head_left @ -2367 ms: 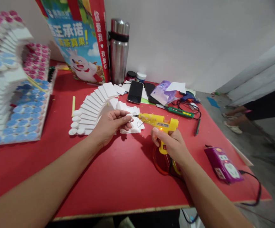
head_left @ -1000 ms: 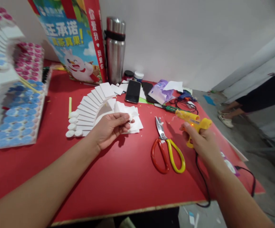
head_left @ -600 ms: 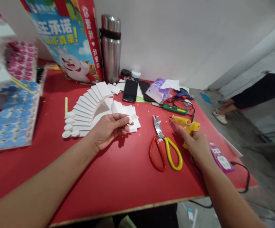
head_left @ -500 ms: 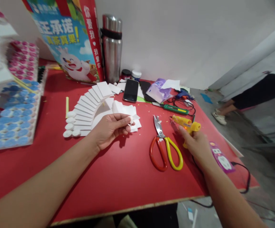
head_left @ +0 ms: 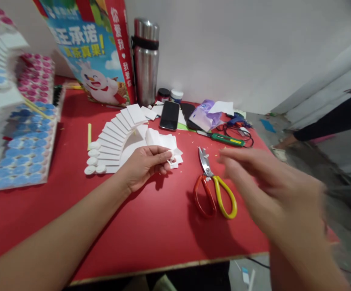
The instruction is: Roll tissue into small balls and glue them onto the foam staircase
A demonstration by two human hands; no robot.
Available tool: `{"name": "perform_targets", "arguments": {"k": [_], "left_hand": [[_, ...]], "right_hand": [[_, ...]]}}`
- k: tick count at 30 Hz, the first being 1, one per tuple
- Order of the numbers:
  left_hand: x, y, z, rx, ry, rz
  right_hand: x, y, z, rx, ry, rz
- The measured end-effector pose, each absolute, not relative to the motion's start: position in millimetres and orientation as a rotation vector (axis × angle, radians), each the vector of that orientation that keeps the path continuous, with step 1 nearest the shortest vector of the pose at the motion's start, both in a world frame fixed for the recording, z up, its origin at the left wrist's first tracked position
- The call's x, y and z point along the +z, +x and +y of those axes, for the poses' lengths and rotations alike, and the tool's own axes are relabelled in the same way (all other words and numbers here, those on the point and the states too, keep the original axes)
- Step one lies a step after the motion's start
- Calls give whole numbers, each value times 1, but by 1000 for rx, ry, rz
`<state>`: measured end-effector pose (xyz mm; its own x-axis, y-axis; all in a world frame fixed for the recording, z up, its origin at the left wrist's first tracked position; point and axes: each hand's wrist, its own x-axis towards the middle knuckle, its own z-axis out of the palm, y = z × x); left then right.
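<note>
My left hand [head_left: 143, 163] clamps a small white piece [head_left: 172, 155] between its fingers over the bench [head_left: 157, 234], back from the front edge, likely for steadiness; whether my blurred right hand [head_left: 280, 194] closes its fingers, I cannot tell.

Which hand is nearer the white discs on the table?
Left: the left hand is to the right of the white discs; the right hand is farther right, past the scissors.
</note>
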<state>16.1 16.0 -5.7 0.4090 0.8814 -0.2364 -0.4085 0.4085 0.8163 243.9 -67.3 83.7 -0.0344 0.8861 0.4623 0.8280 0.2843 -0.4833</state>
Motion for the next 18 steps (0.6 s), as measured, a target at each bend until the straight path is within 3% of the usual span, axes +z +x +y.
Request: {"name": "perform_targets", "arguments": {"k": [4,6,18], "left_hand": [[-4,17,15,923,770,749],[-4,17,15,931,761,748],[-13,20,12,1026,695,724]], "right_hand": [[55,205,-4,1042,-1410,-1467],[36,198,7,1336,-1285,-1197],[3,191,-4,1406,-1046,-1033]]}}
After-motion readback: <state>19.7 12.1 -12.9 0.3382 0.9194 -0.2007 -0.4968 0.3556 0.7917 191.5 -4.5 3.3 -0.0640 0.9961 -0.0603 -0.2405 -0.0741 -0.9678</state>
